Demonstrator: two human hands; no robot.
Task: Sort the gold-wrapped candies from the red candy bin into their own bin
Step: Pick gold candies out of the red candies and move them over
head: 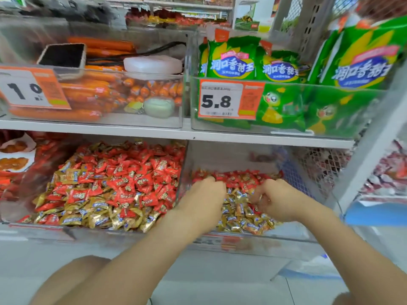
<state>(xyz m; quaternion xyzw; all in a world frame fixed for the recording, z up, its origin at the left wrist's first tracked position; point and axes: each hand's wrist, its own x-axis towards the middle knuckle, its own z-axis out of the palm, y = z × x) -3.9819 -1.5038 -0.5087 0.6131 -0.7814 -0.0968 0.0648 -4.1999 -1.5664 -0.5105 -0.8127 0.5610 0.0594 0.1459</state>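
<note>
Over the right bin (295, 236), left hand (204, 195) and right hand (278, 201) curl fingers among gold-wrapped candies (240, 214); whether they grasp any is unclear. More gold sits in the red candy bin (99, 233), best pinched out singly.

On the upper shelf (132, 134), orange sausages (88, 91) lie left of green snack bags (231, 60) with a 5.8 price tag (220, 100).

A white shelf board (154, 131) is being carried across the middle, 9 to 3 o'clock, by a grey perforated upright (312, 23) at 1 o'clock; a wire mesh panel (319, 164) is being shown at 3 o'clock, and pale floor (253, 291) is being lit evenly at 6 o'clock
</note>
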